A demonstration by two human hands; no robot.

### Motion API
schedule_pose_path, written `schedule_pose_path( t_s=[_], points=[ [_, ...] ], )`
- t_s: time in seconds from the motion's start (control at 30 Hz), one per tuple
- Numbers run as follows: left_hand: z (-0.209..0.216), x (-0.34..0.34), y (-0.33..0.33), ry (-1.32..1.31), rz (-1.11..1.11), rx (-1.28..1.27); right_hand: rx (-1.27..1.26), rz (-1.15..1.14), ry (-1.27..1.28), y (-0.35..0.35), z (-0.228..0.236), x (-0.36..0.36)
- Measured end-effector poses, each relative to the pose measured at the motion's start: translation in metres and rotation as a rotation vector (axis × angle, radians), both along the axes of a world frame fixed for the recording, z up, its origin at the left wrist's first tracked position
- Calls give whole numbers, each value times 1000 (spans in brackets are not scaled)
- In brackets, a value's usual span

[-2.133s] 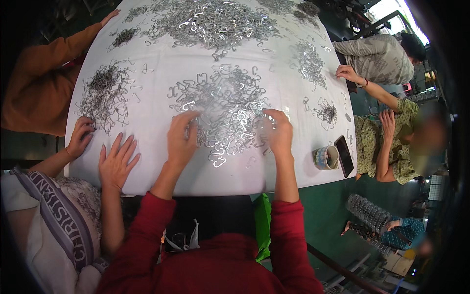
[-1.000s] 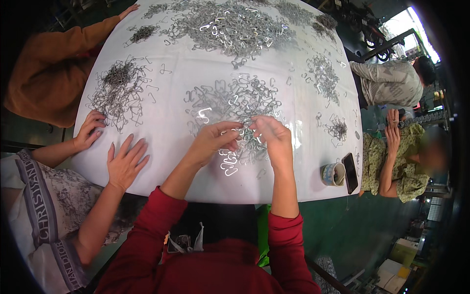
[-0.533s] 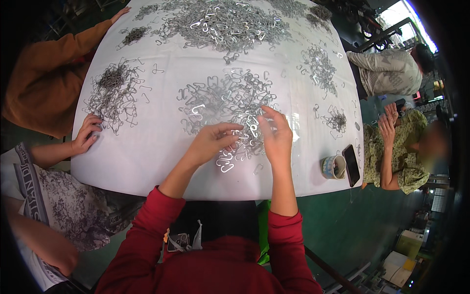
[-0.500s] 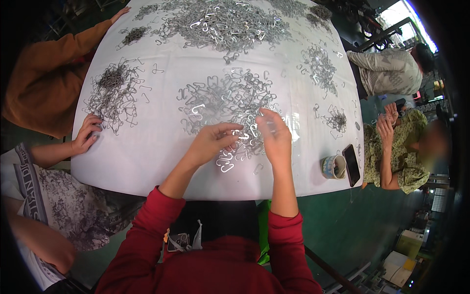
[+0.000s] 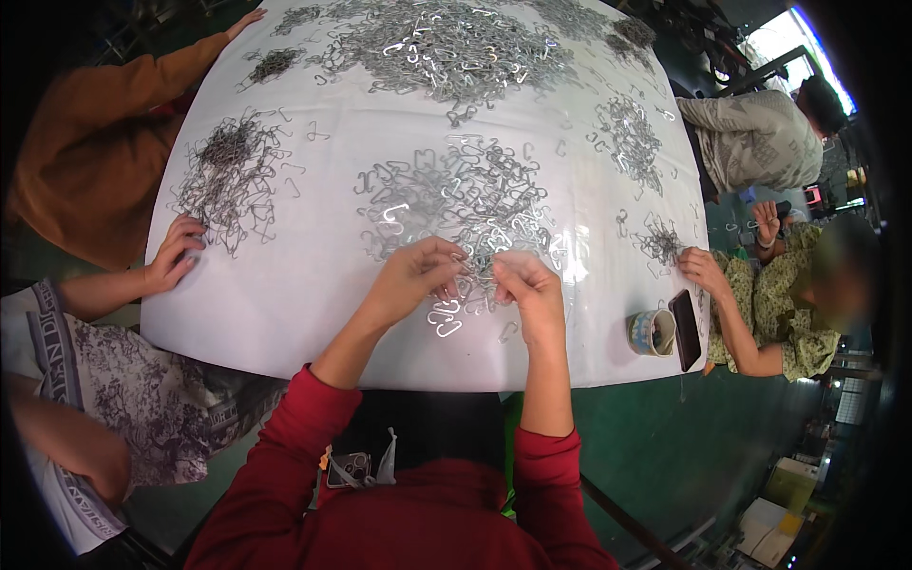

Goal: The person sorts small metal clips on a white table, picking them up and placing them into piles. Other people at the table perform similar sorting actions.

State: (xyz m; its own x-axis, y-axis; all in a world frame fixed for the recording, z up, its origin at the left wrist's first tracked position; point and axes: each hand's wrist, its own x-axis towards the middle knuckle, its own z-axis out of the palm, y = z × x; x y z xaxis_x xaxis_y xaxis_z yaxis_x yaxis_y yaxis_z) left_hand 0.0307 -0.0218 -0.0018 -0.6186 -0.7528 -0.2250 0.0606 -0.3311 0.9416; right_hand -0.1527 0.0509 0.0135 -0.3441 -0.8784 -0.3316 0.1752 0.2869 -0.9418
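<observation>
Over the near edge of the middle pile of metal hooks [image 5: 494,190], my left hand [image 5: 415,280] and my right hand [image 5: 534,296] face each other a short gap apart. The left thumb and fingers are pinched together above a few bright hooks [image 5: 444,321] at the pile's near end. My right hand's thumb and forefinger are likewise closed in a pinch. Whatever sits between the fingertips is too small to tell apart from the silvery hooks behind. The hooks are bent wire pieces, open and C- or S-shaped.
A large heap of hooks [image 5: 446,57] covers the white table's far part; smaller piles lie left [image 5: 228,171] and right [image 5: 632,142]. A paper cup [image 5: 652,332] and a black phone [image 5: 684,330] stand by the right edge. Co-workers' hands rest at the left [image 5: 174,254] and right [image 5: 704,273] edges.
My right hand has come down and in toward my left, its fingers closing to a pinch. The co-worker at right has lowered one hand to the small pile there.
</observation>
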Motion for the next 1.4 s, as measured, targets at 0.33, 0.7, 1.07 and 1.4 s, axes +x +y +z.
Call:
schedule_pose_path(
  t_s=[0.33, 0.7, 1.07, 1.4],
  points=[
    [-10, -8, -2, -230, 225, -251, -5, 180, 29, -3, 5, -4],
    [-9, 22, -19, -393, 510, -790, -112, 29, 1195, -93, -31, -28],
    [46, 23, 14, 284, 226, -125, -142, 5, 671, -98, -33, -53],
    [183, -12, 121, 1640, -249, 636, -167, -62, 392, -36, -19, -45]
  ],
)
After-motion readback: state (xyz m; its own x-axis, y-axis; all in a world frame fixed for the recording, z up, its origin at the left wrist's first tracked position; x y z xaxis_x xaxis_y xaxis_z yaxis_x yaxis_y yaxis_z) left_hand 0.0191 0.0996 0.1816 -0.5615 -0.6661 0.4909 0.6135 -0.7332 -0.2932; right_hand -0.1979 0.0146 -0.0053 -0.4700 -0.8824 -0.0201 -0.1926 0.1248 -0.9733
